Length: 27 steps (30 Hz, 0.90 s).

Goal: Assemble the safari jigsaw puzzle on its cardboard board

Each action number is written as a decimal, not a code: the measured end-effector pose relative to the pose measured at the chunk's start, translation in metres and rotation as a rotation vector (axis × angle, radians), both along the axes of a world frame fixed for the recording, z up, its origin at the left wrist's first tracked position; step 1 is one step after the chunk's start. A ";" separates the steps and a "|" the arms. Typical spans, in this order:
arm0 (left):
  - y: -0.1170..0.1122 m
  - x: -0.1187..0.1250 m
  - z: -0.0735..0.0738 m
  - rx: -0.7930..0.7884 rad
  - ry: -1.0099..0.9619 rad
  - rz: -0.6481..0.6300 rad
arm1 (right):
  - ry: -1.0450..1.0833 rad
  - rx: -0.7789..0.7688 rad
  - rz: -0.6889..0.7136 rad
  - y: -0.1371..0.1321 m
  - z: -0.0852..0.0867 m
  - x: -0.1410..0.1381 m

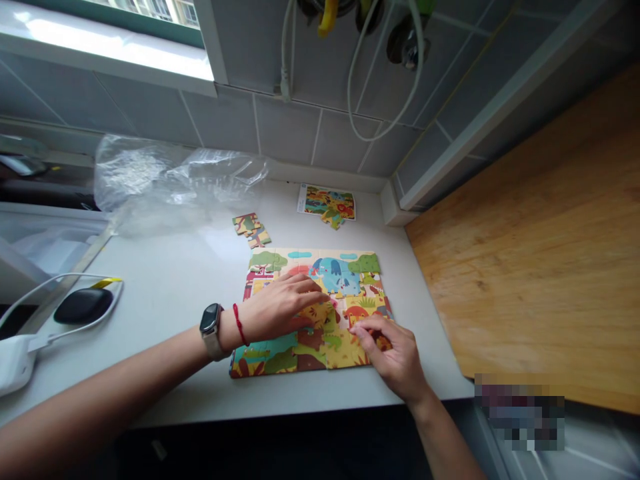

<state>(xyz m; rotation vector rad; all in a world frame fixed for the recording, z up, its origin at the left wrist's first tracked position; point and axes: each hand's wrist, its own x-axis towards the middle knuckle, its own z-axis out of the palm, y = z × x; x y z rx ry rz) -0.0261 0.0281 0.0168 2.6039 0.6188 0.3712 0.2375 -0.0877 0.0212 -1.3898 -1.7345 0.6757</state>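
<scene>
A colourful jigsaw puzzle [280, 357] with a blue elephant and trees lies mostly assembled on the white counter [165, 293]. My left hand [280, 307], with a watch and a red string at the wrist, lies flat on the puzzle's middle, fingers stretched out and pressing the pieces. My right hand [395, 357] rests on the puzzle's lower right corner, fingers curled down onto the pieces there; nothing is lifted. Two or three loose puzzle pieces [251, 229] lie just beyond the puzzle. A small reference picture card [327, 201] with a piece on it sits by the wall.
A crumpled clear plastic bag [160, 183] lies at the back left. A black oval object [83, 305] and a white charger with cable [15, 360] sit at the left. A wooden board [540, 267] adjoins on the right. Cables [385, 100] hang on the tiled wall.
</scene>
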 end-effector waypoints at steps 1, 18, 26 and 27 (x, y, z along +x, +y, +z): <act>0.001 0.000 -0.001 -0.007 -0.014 0.004 | 0.013 0.003 -0.044 -0.001 -0.001 0.006; 0.005 0.020 0.003 -0.114 -0.333 0.163 | 0.052 0.000 0.038 0.028 0.000 0.013; -0.009 0.052 0.021 -0.479 -0.529 0.323 | 0.203 -0.102 0.080 0.034 -0.007 0.015; -0.008 0.057 0.019 -0.543 -0.546 0.325 | 0.251 -0.123 0.048 0.036 -0.008 0.017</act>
